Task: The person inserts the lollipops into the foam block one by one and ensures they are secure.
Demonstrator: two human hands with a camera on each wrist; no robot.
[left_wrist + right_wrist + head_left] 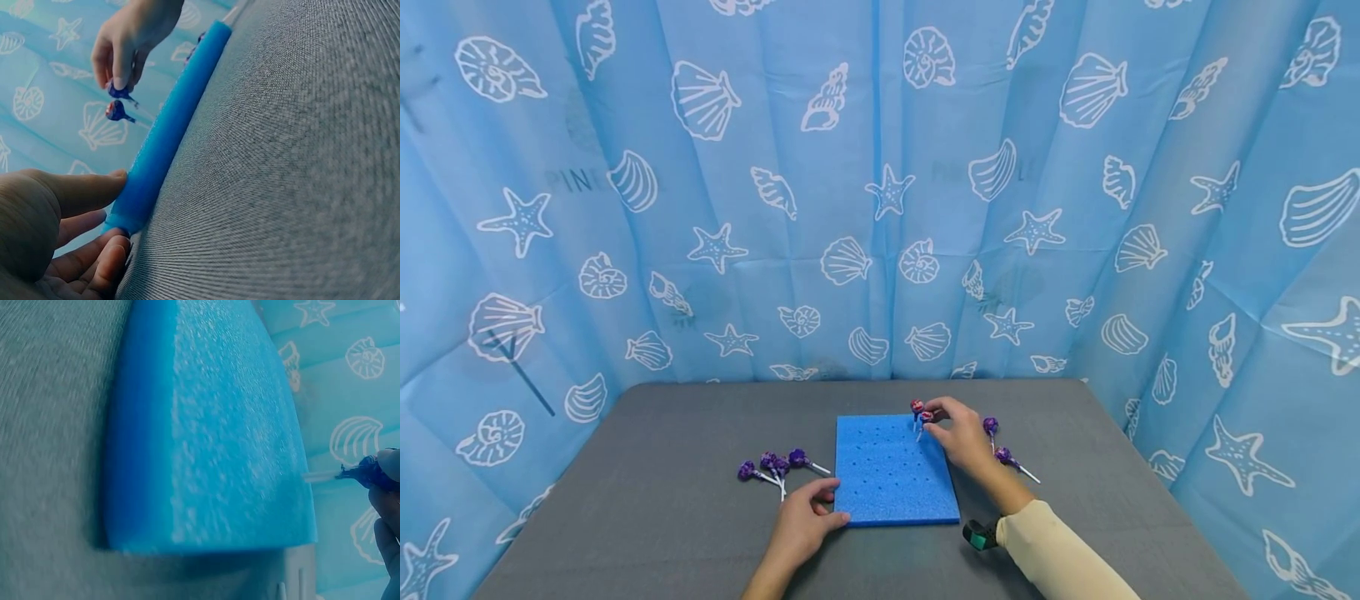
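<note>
A blue foam board (pixel 891 483) with rows of small holes lies on the table. My left hand (pixel 801 521) holds its near left corner between thumb and fingers, as the left wrist view also shows. Over the far right corner, my right hand (pixel 962 433) pinches a red-wrapped lollipop (pixel 927 417) by its head, stick pointing down to the foam. In the right wrist view the lollipop's white stick (pixel 320 477) meets the board's edge line; whether it is in a hole I cannot tell. Just behind it, another red lollipop (pixel 917 406) stands upright in the board.
Several purple-wrapped lollipops (pixel 767 461) lie left of the board, near my left hand. Two more purple lollipops (pixel 1004 456) lie to its right, beside my right forearm. Behind the grey table (pixel 700 417) hangs a blue curtain (pixel 880 208) with shell prints.
</note>
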